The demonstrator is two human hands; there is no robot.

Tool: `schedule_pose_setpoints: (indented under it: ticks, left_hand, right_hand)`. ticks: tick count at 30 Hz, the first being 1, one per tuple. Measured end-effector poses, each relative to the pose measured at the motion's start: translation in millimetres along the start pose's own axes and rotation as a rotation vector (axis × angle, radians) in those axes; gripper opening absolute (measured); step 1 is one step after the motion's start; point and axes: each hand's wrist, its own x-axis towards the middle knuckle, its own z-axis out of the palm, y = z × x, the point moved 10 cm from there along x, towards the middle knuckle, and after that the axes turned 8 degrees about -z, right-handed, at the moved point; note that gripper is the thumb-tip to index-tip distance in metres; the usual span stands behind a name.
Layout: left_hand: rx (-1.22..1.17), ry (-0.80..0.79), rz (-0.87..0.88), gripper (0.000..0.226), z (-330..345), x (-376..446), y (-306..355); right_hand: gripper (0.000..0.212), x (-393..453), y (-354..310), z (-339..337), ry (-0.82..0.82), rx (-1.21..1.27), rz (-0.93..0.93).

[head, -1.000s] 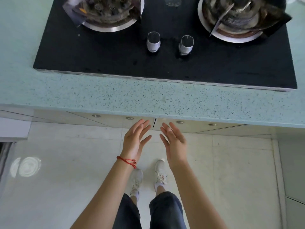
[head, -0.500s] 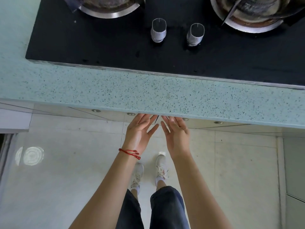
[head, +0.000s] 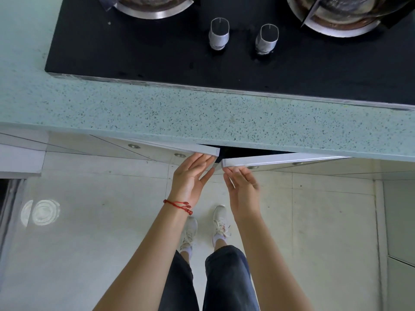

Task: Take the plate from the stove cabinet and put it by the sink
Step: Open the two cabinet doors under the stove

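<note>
Progress: early stage. The two doors of the cabinet under the stove are only just ajar, and a narrow dark gap shows between them beneath the countertop [head: 202,117] edge. No plate is visible; judged from the task, it lies inside the cabinet, which the counter overhang and the doors hide. Everything else remains to be done: swing the doors wide, find and lift the plate, carry it to the sink. No sink appears in this view.

Left to right:

- Floor, far left: a bright ringed reflection [head: 40,213] on the pale tiles.
- Left cabinet door [head: 179,148]: angled out slightly, top edge showing, round metal fittings along it.
- Left hand [head: 190,173], red cord bracelet [head: 179,205] at the wrist: fingers flat and extended against the free end of the left door, thumb spread. It presses or hooks the edge; not closed round anything.
- Right hand [head: 241,187]: fingers extended, tips at the underside of the right cabinet door [head: 280,159] near its free end. Likewise unclenched, holding nothing. The two hands sit just beside each other, not touching.
- Above: black glass hob [head: 157,57], with two silver control knobs [head: 219,33] between two burners.

Markings: each knob carries a single indicator line. No brand, label or legible writing is visible anywhere.

Risk, as a judgement: the doors open towards the legs, so the person may need to step back.
</note>
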Motion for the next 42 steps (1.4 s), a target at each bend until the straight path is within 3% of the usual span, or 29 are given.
schedule_pose_setpoints:
  ticks: [5, 10, 20, 31, 36, 42]
  left_hand:
    - [0.028, 0.078, 0.005, 0.026, -16, -11, -9]
    - [0.120, 0.245, 0.025, 0.012, -33, -22, -14]
    - [0.400, 0.513, 0.089, 0.029, -63, -48, -17]
    - [0.564, 0.549, 0.178, 0.032, -78, -79, -14]
    - [0.660, 0.547, 0.191, 0.039, -86, -92, -15]
    - [0.640, 0.654, 0.191, 0.015, -111, -116, -19]
  right_hand:
    - [0.020, -12, -2, -15, 0.034, -0.129, -0.051]
    - [0.024, -23, -5, -32, 0.177, -0.316, -0.103]
    - [0.034, -45, -4, -65, 0.332, -0.544, -0.116]
    - [0.035, -75, -11, -98, 0.399, -0.602, -0.252]
    - [0.029, -83, -17, -108, 0.400, -0.748, -0.292]
    - [0.021, -97, -25, -115, 0.380, -0.809, -0.326]
